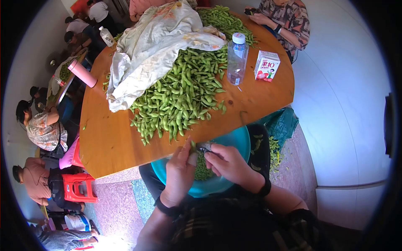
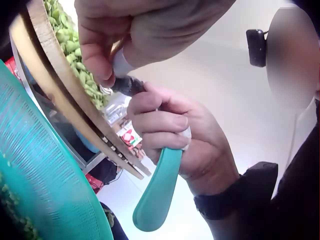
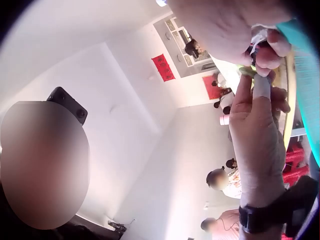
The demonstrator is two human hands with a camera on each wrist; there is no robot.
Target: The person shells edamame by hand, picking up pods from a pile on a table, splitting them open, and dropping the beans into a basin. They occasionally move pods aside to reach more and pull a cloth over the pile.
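My left hand (image 1: 180, 169) pinches a green soybean pod (image 3: 246, 70) between thumb and fingers; a pale cover (image 3: 262, 86) wraps the thumb. Close beside it, my right hand (image 1: 232, 165) grips a tool with a teal handle (image 2: 159, 197), which sticks out below the curled fingers in the left wrist view. The tool's dark end (image 2: 129, 85) points at the left fingertips; its exact kind cannot be made out. Both hands are above a teal basin (image 1: 159, 170) on the lap, with shelled green beans (image 1: 202, 172) inside.
A heap of pods (image 1: 180, 96), partly under a pale cloth (image 1: 150, 46), covers much of the wooden table (image 1: 111, 140). A clear bottle (image 1: 237, 62), a drink carton (image 1: 266, 67) and a pink flask (image 1: 82, 73) stand there. Red stools (image 1: 79, 187) and other people are around.
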